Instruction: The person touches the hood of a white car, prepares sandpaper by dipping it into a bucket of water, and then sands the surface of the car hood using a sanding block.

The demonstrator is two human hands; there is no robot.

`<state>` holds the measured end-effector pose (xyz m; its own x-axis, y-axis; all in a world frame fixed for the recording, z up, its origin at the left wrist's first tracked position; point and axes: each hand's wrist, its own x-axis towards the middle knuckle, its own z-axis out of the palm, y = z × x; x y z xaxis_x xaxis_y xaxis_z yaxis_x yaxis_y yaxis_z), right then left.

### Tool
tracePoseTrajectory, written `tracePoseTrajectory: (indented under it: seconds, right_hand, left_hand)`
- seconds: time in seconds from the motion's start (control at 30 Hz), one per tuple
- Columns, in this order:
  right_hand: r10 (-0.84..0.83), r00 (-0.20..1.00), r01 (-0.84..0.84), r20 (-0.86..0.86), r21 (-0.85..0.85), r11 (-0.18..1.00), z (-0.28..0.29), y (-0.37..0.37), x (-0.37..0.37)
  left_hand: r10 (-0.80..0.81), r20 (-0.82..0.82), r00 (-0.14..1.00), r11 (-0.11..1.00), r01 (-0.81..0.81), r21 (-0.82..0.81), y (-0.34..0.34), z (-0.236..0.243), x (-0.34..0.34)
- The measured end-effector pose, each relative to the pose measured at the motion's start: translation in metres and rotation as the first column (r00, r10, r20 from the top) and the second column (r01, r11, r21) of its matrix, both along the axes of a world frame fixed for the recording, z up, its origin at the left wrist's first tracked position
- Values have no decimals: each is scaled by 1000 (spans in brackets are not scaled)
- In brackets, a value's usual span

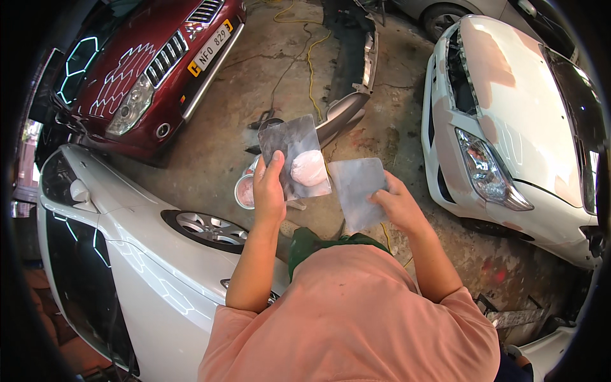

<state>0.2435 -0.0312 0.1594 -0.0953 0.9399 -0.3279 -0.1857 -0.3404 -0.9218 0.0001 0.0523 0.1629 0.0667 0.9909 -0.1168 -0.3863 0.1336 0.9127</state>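
Note:
My left hand (pixel 270 191) grips a thin grey rectangular board (pixel 287 139), with a rounded lump of pale pink paste (pixel 307 167) on its right part. Just right of it, my right hand (pixel 398 207) holds a second grey flat sheet (pixel 355 188) by its right side, thumb on top; no paste shows on it. A round can with pink material (pixel 244 190) is partly hidden below and behind my left hand.
A red car (pixel 102 83) stands upper left, a silver car (pixel 159 286) lower left. A white car with beige patches (pixel 522 127) is on the right. A detached bumper (pixel 340 114) and yellow cord (pixel 310 63) lie on the stained concrete floor (pixel 223 114). Another car (pixel 439 19) is behind.

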Motion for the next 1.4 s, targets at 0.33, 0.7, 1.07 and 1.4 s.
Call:
tracePoseTrajectory:
  seconds: [0.33,0.7,1.07,1.4]
  right_hand:
    - [68,997,-69,48,34,997,7,-6,-1]
    - [191,969,-200,158,41,979,-1,-1,-11]
    - [240,957,-238,162,-27,971,-7,7,0]
    - [297,910,-341,288,118,933,-12,10,-1]
  left_hand:
    - [-7,-37,999,999,9,41,-4,-8,5]
    - [-47,-65,997,999,49,23,6,-16,21]
    - [-120,120,985,985,134,-111,42,13,26]
    - [-249,7,968,937,243,-252,39,-2,23]
